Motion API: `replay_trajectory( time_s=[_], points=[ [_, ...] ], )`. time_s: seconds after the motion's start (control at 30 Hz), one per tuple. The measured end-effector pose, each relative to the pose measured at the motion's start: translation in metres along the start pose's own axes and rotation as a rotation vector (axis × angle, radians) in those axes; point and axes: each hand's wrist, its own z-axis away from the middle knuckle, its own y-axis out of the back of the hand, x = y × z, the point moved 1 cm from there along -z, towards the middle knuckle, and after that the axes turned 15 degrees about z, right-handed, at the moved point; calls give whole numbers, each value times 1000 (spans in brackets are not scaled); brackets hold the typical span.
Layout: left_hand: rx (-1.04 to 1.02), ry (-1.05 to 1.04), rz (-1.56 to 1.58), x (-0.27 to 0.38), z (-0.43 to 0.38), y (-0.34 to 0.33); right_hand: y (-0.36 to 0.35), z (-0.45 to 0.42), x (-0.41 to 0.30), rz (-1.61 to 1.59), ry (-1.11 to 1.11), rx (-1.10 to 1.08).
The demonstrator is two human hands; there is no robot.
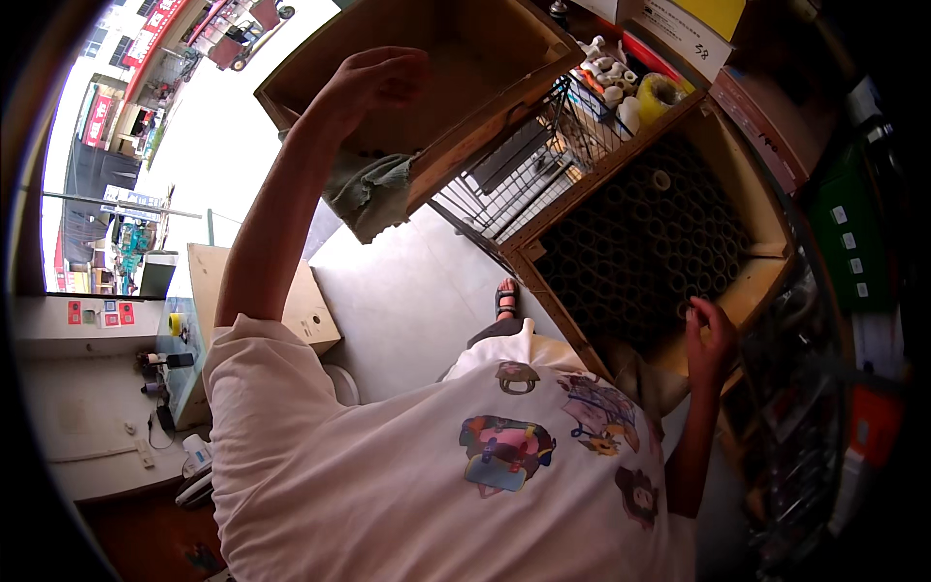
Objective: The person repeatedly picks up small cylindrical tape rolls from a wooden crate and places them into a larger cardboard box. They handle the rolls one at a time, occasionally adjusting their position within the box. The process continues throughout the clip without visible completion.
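My left hand (389, 78) hangs over an open wooden box (465, 138) at the top, its fingers curled and in shadow. Whether it holds anything is hidden. A grey-green cloth (372, 190) drapes over that box's near corner. To the right stands a second wooden box (556, 320), packed with dark ring-ended tubes or pipe fittings (625, 233) in rows. One paler ring (660, 180) lies on top of them. My right hand (709, 342) is at this box's near right side, thumb and forefinger close together by a ring's rim; a grip on it is not clear.
A wire basket (524, 171) sits between the boxes, with white fittings (607, 69) and a yellow tape roll (658, 98) beyond. Cardboard boxes (760, 131) line the right. A glass-sided counter (189, 320) stands left, near the open shopfront. A brown cloth (644, 378) hangs at the right box's front.
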Motion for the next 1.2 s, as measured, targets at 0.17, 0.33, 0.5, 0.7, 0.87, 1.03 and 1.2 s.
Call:
replay_trajectory(
  time_s=[0.17, 0.33, 0.5, 0.7, 0.87, 1.03, 1.2],
  points=[
    [-66, 11, 73, -34, -33, 20, -4, -2, 3, 9, -34, -45],
    [-156, 125, -21, -52, -67, 38, -8, -4, 4, 62, -116, -98],
    [-188, 174, -162, -68, -107, 38, -11, -4, 5, 274, -61, -126],
    [-388, 259, -323, -88, -128, 27, -9, -7, 0, 353, -74, -186],
    [-516, 391, -426, -113, -140, 17, -6, -12, -14, 415, -88, -205],
    [-599, 409, -646, -150, -169, 1, -7, -13, -18, 429, -48, -172],
    [-830, 366, -885, -187, -182, -5, -7, -11, -16, 414, -54, -174]
  ],
)
